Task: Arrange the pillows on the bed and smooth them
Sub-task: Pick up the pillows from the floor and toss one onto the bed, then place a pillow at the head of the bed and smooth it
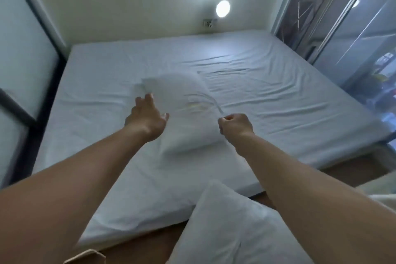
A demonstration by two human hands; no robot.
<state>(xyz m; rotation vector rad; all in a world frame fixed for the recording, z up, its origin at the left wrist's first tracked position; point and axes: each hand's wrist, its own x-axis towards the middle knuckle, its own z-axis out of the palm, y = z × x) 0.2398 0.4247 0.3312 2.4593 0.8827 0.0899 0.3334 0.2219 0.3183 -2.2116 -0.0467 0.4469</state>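
Blurred pillow (182, 113) between left hand (147, 117) — right hand (234, 124).

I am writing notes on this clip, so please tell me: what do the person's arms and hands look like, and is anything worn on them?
Both arms are bare for all their visible length: no sleeves show. The left hand and the right hand have no gloves. No watch, bracelet or ring can be seen on either wrist or hand, though the picture is slightly blurred.
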